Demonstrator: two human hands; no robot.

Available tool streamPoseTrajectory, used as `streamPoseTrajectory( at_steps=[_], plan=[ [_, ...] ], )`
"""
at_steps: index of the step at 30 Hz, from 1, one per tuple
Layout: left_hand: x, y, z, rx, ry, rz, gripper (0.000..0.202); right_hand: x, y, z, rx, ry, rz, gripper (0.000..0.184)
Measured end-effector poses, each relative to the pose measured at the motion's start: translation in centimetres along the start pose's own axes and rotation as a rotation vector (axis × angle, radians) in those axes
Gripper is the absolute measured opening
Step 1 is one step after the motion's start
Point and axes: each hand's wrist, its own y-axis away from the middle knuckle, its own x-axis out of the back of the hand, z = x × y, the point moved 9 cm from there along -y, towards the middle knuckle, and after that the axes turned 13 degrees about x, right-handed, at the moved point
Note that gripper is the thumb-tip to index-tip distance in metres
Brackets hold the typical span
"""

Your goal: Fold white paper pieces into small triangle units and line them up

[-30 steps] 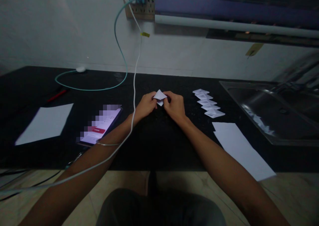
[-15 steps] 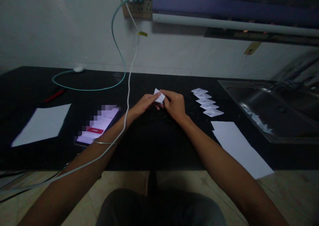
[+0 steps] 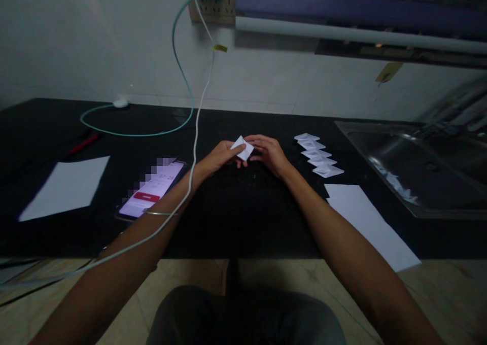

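A small folded paper (image 3: 246, 152), white and diamond-shaped, is pinched in my left hand (image 3: 222, 157), the thumb lying on top of it and fingertips showing below. My right hand (image 3: 269, 153) curves round the paper's right side, its thumb and fingers apart. Whether a right fingertip still touches the paper's upper edge I cannot tell. Off to the right of my hands, several folded white paper pieces (image 3: 327, 171) lie in an overlapping row on the black countertop (image 3: 236, 218).
White paper sheets (image 3: 365, 223) lie by my right forearm, near a metal sink (image 3: 414, 214). On the left are a phone (image 3: 152, 190), another white sheet (image 3: 68, 187) and a red pen-like object (image 3: 84, 144). A white cable (image 3: 197, 132) hangs across my left forearm; a teal cable (image 3: 133, 134) loops behind.
My right fingers have loosened from the folded paper and spread apart. The paper has turned a little in my left hand and more of its face shows.
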Motion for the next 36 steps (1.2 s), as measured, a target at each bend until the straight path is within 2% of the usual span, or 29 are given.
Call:
streamPoseTrajectory(
  at_steps=[6,12,21,30,33,36],
  plan=[
    [-1.1,0.1,0.7,-0.076,-0.169,-0.041,0.054,0.2,0.1,0.9,0.007,-0.009,0.031,0.033],
    [-1.7,0.5,1.2,-0.136,-0.221,-0.099,0.065,0.8,0.0,1.3,-0.009,-0.068,0.105,0.033],
    [-1.5,0.5,0.8,-0.040,-0.064,-0.102,0.049,-0.1,0.2,1.0,-0.067,-0.107,-0.004,0.032],
    [-1.1,0.7,1.7,-0.132,-0.109,0.021,0.051,0.4,0.0,1.2,-0.018,-0.071,0.120,0.035],
    [-0.3,0.5,1.3,-0.151,-0.114,0.095,0.048,0.2,0.1,1.4,-0.069,-0.134,0.128,0.035],
    [0.8,0.4,1.0,-0.187,-0.137,0.203,0.045,-0.4,0.4,1.7,-0.163,-0.222,0.073,0.040]
  ],
)
